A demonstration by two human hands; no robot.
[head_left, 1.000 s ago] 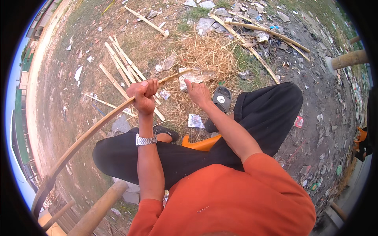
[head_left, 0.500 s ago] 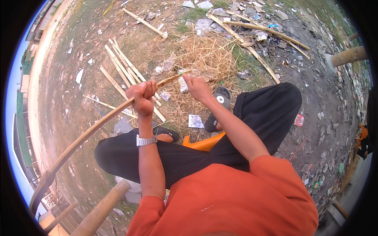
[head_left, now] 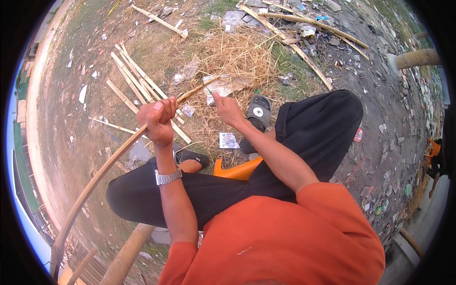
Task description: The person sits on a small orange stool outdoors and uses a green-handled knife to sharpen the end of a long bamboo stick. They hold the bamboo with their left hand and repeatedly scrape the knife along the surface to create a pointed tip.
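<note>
My left hand [head_left: 157,121], a silver watch on its wrist, is closed in a fist around a long bamboo strip [head_left: 102,172]. The strip curves from the lower left up past my fist to a thin tip over the straw. Close below that tip, my right hand [head_left: 229,111] is closed around a small tool with a green part and a thin dark blade, which looks like a knife [head_left: 211,92]. Most of its handle is hidden in my fingers. The blade reaches up to the strip near its tip; whether it touches cannot be seen.
Several split bamboo pieces [head_left: 130,71] lie on the ground ahead left, longer ones [head_left: 313,23] at the far right. Loose straw [head_left: 237,54] lies in front of my feet. An orange plastic stool [head_left: 237,171] shows between my legs. Thick poles [head_left: 128,251] stand at both sides.
The whole view has shifted slightly. My right hand and the knife have dropped a little, from against the strip's end to just below it. My left hand keeps its grip.
</note>
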